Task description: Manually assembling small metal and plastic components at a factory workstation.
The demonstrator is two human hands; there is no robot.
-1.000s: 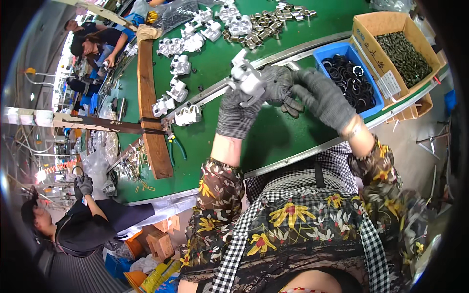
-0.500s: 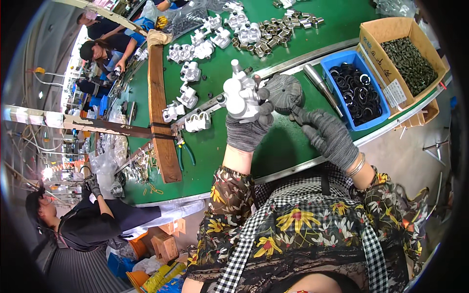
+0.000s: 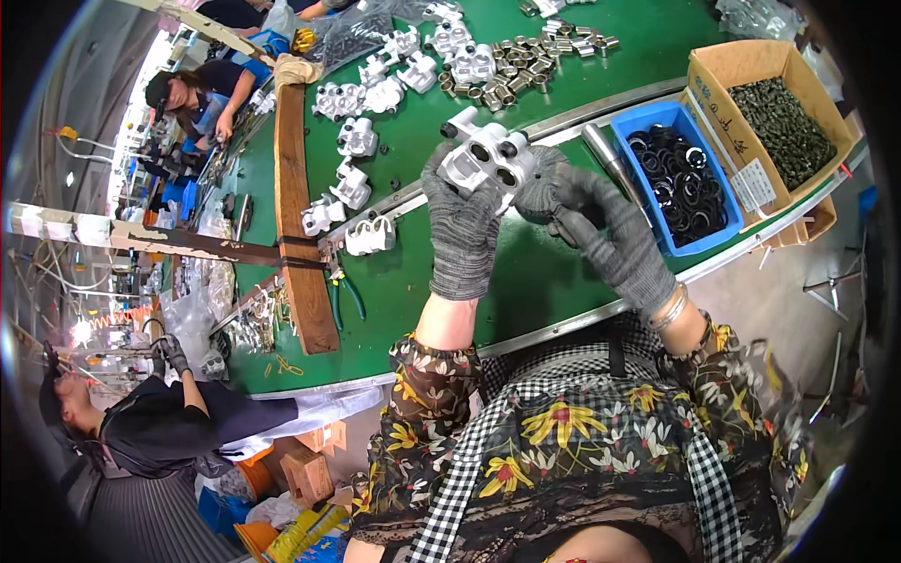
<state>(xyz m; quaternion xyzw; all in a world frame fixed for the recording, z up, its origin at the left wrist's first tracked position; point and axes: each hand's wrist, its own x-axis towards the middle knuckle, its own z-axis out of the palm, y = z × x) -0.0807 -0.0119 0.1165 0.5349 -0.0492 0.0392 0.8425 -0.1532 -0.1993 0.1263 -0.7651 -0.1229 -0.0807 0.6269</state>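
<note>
My left hand [image 3: 464,235], in a grey knitted glove, is closed around a silver cast-metal housing [image 3: 479,159]. The housing is tilted, so two dark round bores and a short side stub show. Close to its right, my gloved right hand [image 3: 619,244] has its fingers bent and drawn together; anything between the fingertips is hidden. A dark round object [image 3: 537,195] lies on the green table [image 3: 535,291] between the hands, partly covered by the right fingers. What it is made of I cannot make out.
A blue bin of black rings [image 3: 678,183] and a cardboard box of small dark parts [image 3: 765,122] stand at right, beside a metal rod [image 3: 615,164]. Several housings [image 3: 357,138], metal sleeves [image 3: 511,70], a wooden post [image 3: 298,216] and pliers [image 3: 345,291] are left and beyond. Co-workers are at left.
The metal housing has been turned in my left hand, bringing its bores into sight. My right hand has shifted slightly up and left, and its fingers have curled over the dark round object.
</note>
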